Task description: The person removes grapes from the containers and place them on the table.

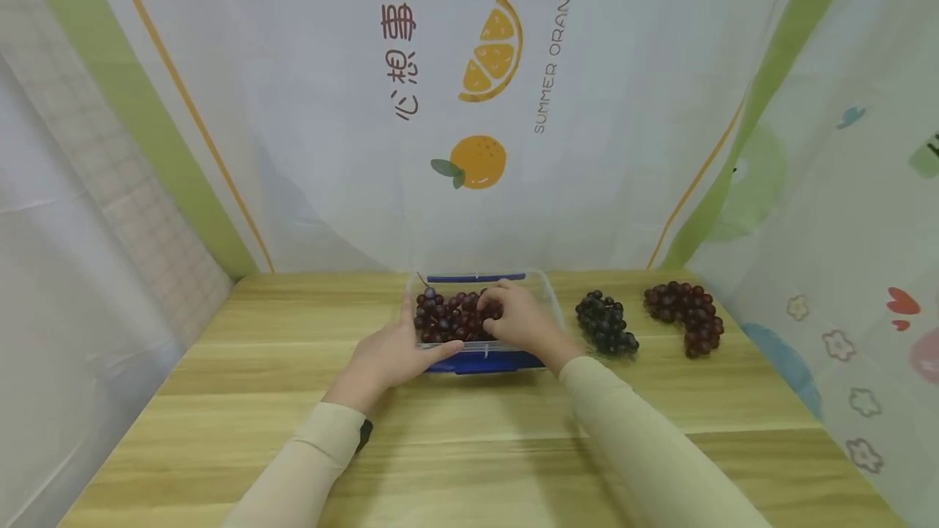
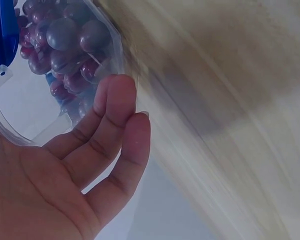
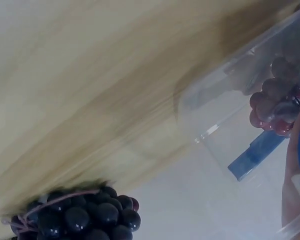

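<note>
A clear plastic box [image 1: 549, 300] with blue clips stands at the back middle of the table, with a bunch of dark red grapes [image 1: 449, 320] inside. At its left front corner my left hand [image 1: 392, 351] touches the box, thumb stretched along the front rim and fingers along the left side. The left wrist view shows those fingers [image 2: 121, 100] loosely bent against the outside wall. My right hand [image 1: 519, 318] reaches over the front rim into the box, its thumb and forefinger curled round grapes at the bunch's right end. Only an edge of this hand enters the right wrist view.
Right of the box lies a bunch of black grapes [image 1: 605, 324], which the right wrist view shows with its stem. Farther right is a curved bunch of red grapes [image 1: 685, 314]. Printed cloths [image 1: 330, 186] hang behind and beside the wooden table [image 1: 242, 398].
</note>
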`<state>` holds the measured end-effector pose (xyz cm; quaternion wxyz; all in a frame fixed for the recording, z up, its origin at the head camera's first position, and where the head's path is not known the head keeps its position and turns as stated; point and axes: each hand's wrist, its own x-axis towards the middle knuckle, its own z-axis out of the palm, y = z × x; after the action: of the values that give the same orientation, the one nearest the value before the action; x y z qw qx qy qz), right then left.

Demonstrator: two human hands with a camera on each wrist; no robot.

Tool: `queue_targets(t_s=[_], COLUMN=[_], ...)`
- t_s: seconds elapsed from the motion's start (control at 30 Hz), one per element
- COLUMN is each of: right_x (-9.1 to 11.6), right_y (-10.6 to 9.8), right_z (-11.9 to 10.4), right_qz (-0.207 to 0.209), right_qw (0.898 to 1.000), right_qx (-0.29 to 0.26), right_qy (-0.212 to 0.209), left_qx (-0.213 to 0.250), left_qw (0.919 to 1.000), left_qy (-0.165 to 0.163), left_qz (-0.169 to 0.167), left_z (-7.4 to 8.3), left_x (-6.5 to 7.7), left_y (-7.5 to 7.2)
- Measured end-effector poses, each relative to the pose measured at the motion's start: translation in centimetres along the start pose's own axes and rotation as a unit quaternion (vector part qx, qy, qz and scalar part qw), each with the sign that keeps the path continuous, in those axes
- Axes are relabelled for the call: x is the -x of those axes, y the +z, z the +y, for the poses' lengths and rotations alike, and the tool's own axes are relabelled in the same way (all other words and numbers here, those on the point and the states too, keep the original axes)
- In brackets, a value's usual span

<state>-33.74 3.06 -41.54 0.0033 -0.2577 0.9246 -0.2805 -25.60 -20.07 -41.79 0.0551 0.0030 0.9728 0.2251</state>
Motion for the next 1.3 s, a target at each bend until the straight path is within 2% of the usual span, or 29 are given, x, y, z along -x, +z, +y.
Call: queue_targets(t_s=[0.43,0.73,0.97,1.3], right_x=[-0.2,-0.4,-0.6,-1.1], right_y=[-0.1,0.0,0.1,0.2], right_z=[0.2,0.1,0.1,0.4], right_qz=[0.007,-0.020,-0.035,-0.021], right_qw=[1.000,0.999,0.999,0.998], right_qx=[-0.024,-0.021,-0.018,-0.033], right_qy=[-0.006,0.028,0.038,0.056], left_qx=[-0.003,-0.008,-0.007,-0.004], left_qw=[1.0000,0.9999,0.9999,1.0000], left_qy=[0.002,0.005,0.005,0.003], left_qz=[-0.003,-0.004,-0.005,-0.008], left_z=[-0.1,-0.1,-0.1,-0.1], left_x=[-0.3,-0.2,-0.2,-0.4], left_y=[-0.1,0.1,0.2,0.0])
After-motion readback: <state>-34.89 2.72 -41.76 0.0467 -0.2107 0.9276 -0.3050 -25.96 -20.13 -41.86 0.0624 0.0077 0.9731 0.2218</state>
